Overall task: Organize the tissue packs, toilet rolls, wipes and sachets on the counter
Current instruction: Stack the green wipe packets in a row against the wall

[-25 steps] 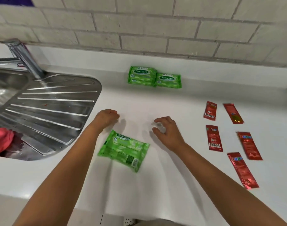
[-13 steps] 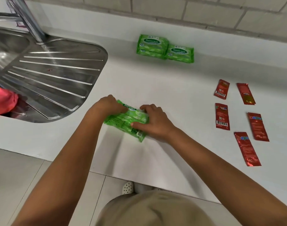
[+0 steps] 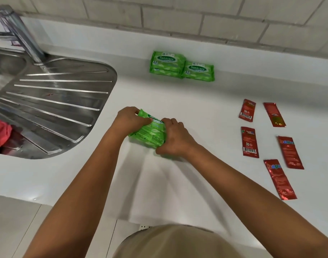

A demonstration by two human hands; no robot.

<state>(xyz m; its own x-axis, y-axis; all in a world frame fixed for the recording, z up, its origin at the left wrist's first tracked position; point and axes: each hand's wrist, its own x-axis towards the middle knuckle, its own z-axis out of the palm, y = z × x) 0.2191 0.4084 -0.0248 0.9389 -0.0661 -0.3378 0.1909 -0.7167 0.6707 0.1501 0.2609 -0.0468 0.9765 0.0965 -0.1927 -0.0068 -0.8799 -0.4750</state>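
White counter (image 3: 178, 101): both hands grip wipes pack (image 3: 150, 133) mid-surface.

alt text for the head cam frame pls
Both hands, left hand and right hand, grip a green wipes pack over a white counter. More green packs sit by the wall, five red sachets to the right, a steel sink left.

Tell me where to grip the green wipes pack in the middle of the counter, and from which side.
Grip the green wipes pack by its two short ends, one from each side, as the left hand and right hand do now. It is soft, flat and lies skewed on the counter, so pinching the ends should keep it from sagging. A top-down pinch would likely crumple it.
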